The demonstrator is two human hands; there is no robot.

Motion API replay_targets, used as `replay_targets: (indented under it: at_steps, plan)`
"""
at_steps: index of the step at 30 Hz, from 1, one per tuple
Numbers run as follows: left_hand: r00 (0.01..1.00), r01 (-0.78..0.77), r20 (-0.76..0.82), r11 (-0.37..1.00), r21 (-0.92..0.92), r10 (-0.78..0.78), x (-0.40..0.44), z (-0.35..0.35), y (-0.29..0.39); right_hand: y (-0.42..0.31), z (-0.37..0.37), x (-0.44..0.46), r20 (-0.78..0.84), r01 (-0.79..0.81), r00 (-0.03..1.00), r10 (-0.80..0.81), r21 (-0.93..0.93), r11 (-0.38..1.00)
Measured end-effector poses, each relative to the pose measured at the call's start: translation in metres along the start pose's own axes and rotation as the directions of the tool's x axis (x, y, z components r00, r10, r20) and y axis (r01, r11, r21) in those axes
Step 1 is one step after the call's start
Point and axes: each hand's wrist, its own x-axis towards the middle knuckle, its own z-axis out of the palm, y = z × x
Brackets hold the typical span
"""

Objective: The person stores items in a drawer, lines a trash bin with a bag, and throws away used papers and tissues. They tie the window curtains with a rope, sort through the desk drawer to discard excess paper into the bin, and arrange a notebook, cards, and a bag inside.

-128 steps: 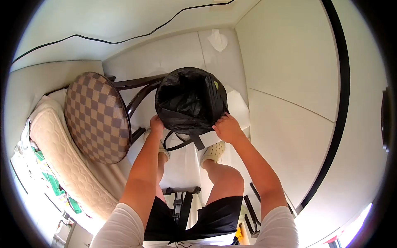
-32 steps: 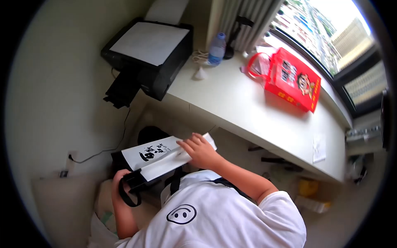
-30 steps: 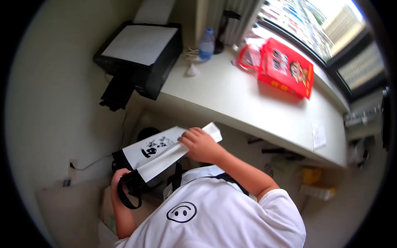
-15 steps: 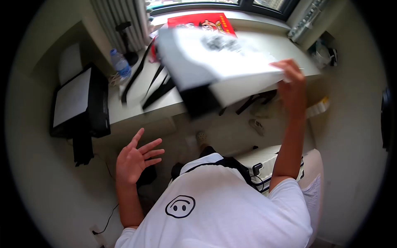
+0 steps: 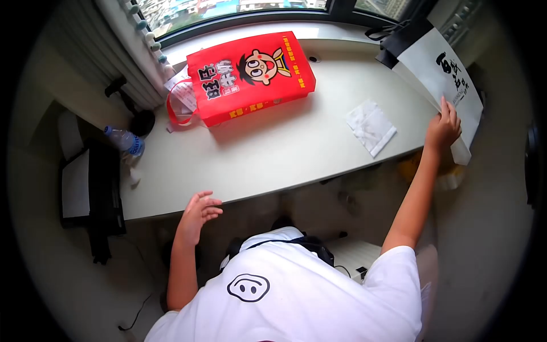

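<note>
A white and black paper shopping bag point(image 5: 462, 91) with dark lettering stands tilted at the desk's right end. My right hand point(image 5: 444, 126) grips its near edge, fingers laid over the white side and the thumb out of sight. Close to the desk's front edge, my left hand point(image 5: 198, 215) hangs with loosely bent fingers and holds nothing. On the desk lies a red bag point(image 5: 250, 80) printed with a cartoon child, its red strap at the left. A small white packet point(image 5: 371, 126) rests flat between the red bag and the paper bag.
The white desk point(image 5: 245, 165) runs below a window point(image 5: 228, 11). At its left are a water bottle point(image 5: 124, 141), a dark lamp-like stand point(image 5: 139, 119) and a black printer point(image 5: 105, 182). A pale suitcase point(image 5: 350, 253) sits beside me on the right.
My right hand has carried the paper bag from above the desk's middle to its right end. This uncovers the red bag and white packet. My left hand's fingers have drawn closer together.
</note>
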Motion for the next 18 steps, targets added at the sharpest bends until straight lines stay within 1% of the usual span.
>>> replay_targets:
  at_steps: [2, 4, 6, 7, 8, 10, 11, 12, 14, 15, 16, 17, 18]
  plan:
    - [0.995, -0.019, -0.092, 0.998, 0.051, 0.024, 0.033, 0.015, 0.012, 0.004, 0.039, -0.003, 0.031, 0.029, 0.999, -0.029, 0.022, 0.999]
    - [0.992, -0.019, -0.121, 0.999, 0.025, 0.022, 0.058, 0.038, 0.033, 0.001, 0.085, 0.003, 0.054, 0.058, 0.997, -0.061, 0.055, 0.997]
    - [0.990, -0.084, -0.111, 0.996, 0.007, 0.085, 0.073, 0.051, 0.050, -0.010, 0.113, 0.002, 0.115, 0.061, 0.991, -0.072, 0.101, 0.993]
    - [0.987, -0.118, -0.108, 0.993, 0.008, 0.118, 0.075, 0.051, 0.053, -0.012, 0.112, 0.006, 0.118, 0.054, 0.991, -0.068, 0.125, 0.991]
    - [0.983, -0.116, -0.142, 0.993, 0.000, 0.115, 0.082, 0.053, 0.054, -0.017, 0.129, 0.001, 0.124, 0.066, 0.989, -0.086, 0.158, 0.985]
    - [0.982, -0.107, -0.154, 0.994, 0.027, 0.110, 0.094, 0.056, 0.055, -0.025, 0.159, -0.008, 0.189, 0.092, 0.973, -0.133, 0.214, 0.973]
    - [0.977, -0.103, -0.185, 0.994, 0.018, 0.105, 0.098, 0.058, 0.055, -0.026, 0.181, -0.020, 0.197, 0.131, 0.964, -0.180, 0.237, 0.963]
    - [0.981, -0.076, -0.176, 0.997, 0.022, 0.079, 0.102, 0.059, 0.054, -0.029, 0.193, -0.031, 0.197, 0.141, 0.961, -0.196, 0.265, 0.954]
    - [0.982, -0.061, -0.178, 0.998, 0.015, 0.062, 0.104, 0.052, 0.052, -0.033, 0.197, -0.046, 0.315, 0.115, 0.940, -0.130, 0.065, 0.991]
    - [0.984, -0.043, -0.169, 0.998, 0.037, 0.048, 0.105, 0.048, 0.049, -0.035, 0.202, -0.052, 0.446, -0.021, 0.894, 0.033, -0.032, 0.999]
    - [0.986, -0.028, -0.160, 0.998, 0.056, 0.036, 0.107, 0.044, 0.047, -0.034, 0.208, -0.055, 0.550, -0.138, 0.812, 0.196, -0.145, 0.980]
    - [0.982, -0.039, -0.184, 0.998, 0.041, 0.046, 0.108, 0.040, 0.046, -0.023, 0.220, -0.058, 0.666, -0.276, 0.698, 0.265, -0.091, 0.957]
    - [0.976, -0.030, -0.214, 0.999, 0.033, 0.037, 0.107, 0.034, 0.045, -0.008, 0.239, -0.061, 0.774, -0.406, 0.557, 0.301, -0.062, 0.912]
